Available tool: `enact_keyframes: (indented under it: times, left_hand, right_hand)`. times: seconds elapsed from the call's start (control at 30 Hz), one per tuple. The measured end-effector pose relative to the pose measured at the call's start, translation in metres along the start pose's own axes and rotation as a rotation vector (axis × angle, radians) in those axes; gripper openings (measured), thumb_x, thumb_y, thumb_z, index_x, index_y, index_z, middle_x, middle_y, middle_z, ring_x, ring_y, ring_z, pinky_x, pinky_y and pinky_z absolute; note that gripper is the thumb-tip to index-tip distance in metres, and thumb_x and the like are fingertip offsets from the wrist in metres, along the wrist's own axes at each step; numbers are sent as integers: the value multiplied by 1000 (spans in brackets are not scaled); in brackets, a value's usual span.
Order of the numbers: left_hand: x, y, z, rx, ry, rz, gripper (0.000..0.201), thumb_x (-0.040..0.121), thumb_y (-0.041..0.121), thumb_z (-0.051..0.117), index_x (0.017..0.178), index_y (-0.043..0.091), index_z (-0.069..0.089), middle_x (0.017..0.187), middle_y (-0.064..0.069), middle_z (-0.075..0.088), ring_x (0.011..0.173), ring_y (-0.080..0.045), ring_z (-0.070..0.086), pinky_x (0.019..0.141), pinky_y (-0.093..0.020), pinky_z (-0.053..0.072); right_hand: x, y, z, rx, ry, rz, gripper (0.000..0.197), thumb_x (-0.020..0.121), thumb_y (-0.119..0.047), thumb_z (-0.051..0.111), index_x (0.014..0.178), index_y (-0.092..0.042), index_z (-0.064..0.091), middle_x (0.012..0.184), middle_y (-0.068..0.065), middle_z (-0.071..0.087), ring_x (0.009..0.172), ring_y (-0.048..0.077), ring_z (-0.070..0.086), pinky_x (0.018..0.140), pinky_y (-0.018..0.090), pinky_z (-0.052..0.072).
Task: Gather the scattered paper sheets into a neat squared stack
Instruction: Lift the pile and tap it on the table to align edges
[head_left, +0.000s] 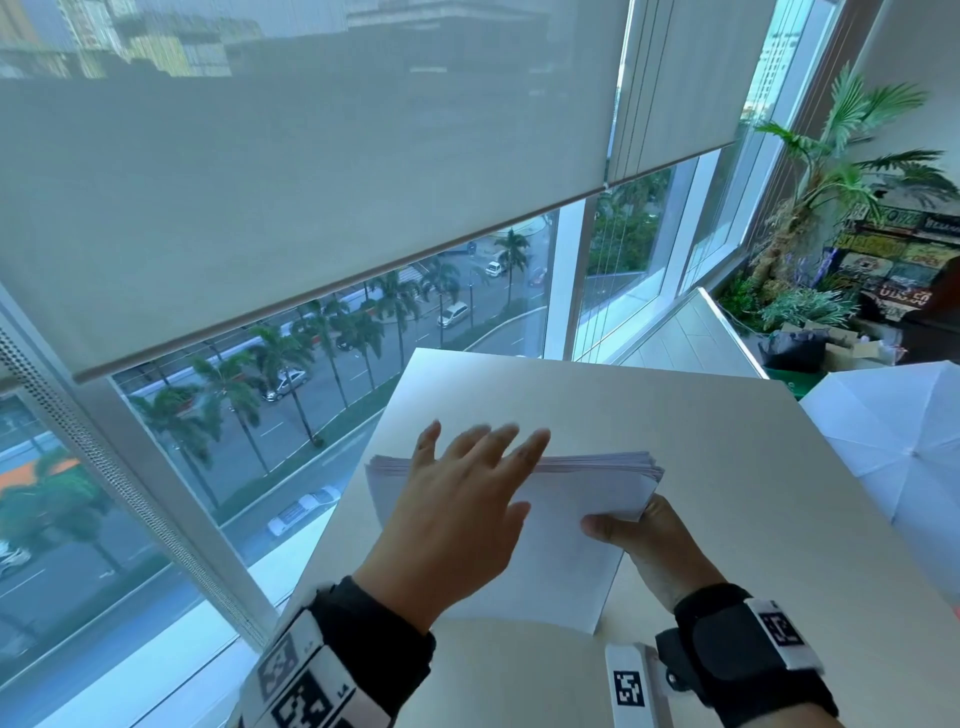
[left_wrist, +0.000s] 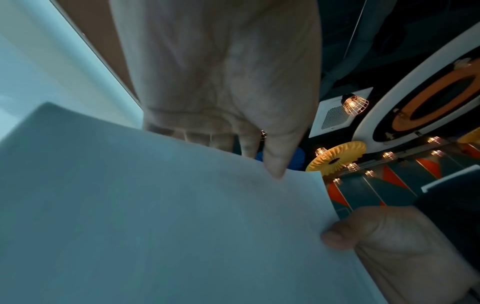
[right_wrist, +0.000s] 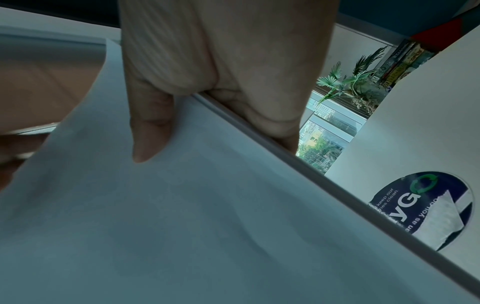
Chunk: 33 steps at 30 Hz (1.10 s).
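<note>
Fingers (head_left: 608, 525) of my right hand (head_left: 657, 545) pinch the paper stack (head_left: 561, 551) edge; left hand (head_left: 462, 499) fingers spread straight over it, above the bench (head_left: 727, 467).

Partly readable in the right wrist view, lower right of the frame: a round dark sticker (right_wrist: 426, 207) on a pale surface, with small white "keep our", "clean", large letters "yG" and "as you go", cut off by a torn white patch. Colourful signs (head_left: 898, 260) at right of the head view, too blurred to read.
</note>
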<state>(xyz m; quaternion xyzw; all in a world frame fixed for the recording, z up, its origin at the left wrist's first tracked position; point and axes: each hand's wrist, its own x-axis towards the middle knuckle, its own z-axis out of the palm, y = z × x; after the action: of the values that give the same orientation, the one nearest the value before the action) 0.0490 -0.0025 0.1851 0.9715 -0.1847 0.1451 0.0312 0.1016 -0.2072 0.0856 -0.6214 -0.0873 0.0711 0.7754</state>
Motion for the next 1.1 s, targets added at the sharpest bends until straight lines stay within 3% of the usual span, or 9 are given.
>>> enact_keyframes:
  times: [0.1, 0.23, 0.33, 0.47, 0.6, 0.67, 0.83, 0.97, 1.1]
  left_hand:
    - [7, 9, -6, 11, -42, 5, 61, 78, 43, 46, 137, 33, 35, 134, 5, 57, 121, -22, 56, 100, -53, 40]
    - [9, 14, -4, -48, -173, -13, 70, 86, 39, 48, 144, 41, 9, 152, 4, 30, 139, -24, 31, 113, -55, 13]
    - [8, 13, -9, 1, -103, -24, 70, 79, 43, 51, 142, 38, 21, 147, 3, 42, 135, -27, 40, 107, -61, 26]
    - [6, 7, 0, 12, -174, -41, 69, 89, 37, 44, 144, 40, 1, 149, 8, 32, 137, -20, 30, 114, -50, 12]
    - [10, 5, 4, 2, -151, -65, 59, 81, 24, 57, 136, 24, 33, 115, 2, 59, 102, -27, 59, 80, -39, 41]
    - [12, 6, 3, 13, -90, -108, 32, 75, 14, 60, 106, 18, 51, 91, -1, 65, 85, -29, 63, 65, -33, 35]
    - [15, -1, -6, -54, -32, -159, 7, 88, 24, 48, 94, 24, 52, 102, 0, 67, 102, -28, 56, 73, -31, 29]
    - [9, -31, -25, -313, 131, -374, 14, 83, 26, 59, 93, 16, 58, 96, -14, 68, 97, -36, 59, 70, -34, 38]
    - [2, -66, -27, -658, 244, -514, 42, 65, 35, 59, 102, 15, 66, 98, -15, 72, 93, -31, 66, 82, -41, 49]
  right_hand:
    - [-1, 0, 0, -16, 12, -7, 79, 24, -46, 91, 92, -11, 70, 85, 2, 76, 80, 16, 70, 67, 22, 55]
    - [-3, -2, 0, -12, 3, 2, 75, 26, -46, 91, 90, -11, 72, 87, 3, 76, 82, 17, 70, 69, 22, 55]
    - [-3, -3, -1, -25, 8, 2, 73, 27, -47, 90, 88, -12, 73, 87, 2, 76, 83, 16, 70, 69, 20, 55]
    - [-4, -2, -1, -32, 12, -2, 76, 27, -47, 90, 91, -10, 72, 90, 4, 75, 84, 17, 69, 70, 21, 55]
    - [-5, -4, 1, -22, 3, -4, 78, 25, -44, 91, 93, -11, 70, 84, -2, 77, 80, 12, 71, 66, 17, 54]
    - [-4, -4, 2, -45, 18, 6, 67, 31, -31, 91, 91, -10, 70, 81, -2, 77, 78, 14, 70, 64, 17, 54]
    - [-2, -9, 1, -157, 75, -1, 19, 58, -7, 74, 75, -17, 73, 70, -4, 75, 66, 10, 68, 60, 18, 54]
    - [-5, -14, -14, -346, 108, 21, 19, 64, -14, 78, 74, 0, 70, 73, 14, 66, 68, 17, 58, 61, 27, 46]
    - [-8, -17, -33, -385, 276, -13, 22, 67, -1, 76, 51, -10, 62, 60, 9, 54, 53, 14, 46, 53, 24, 36]
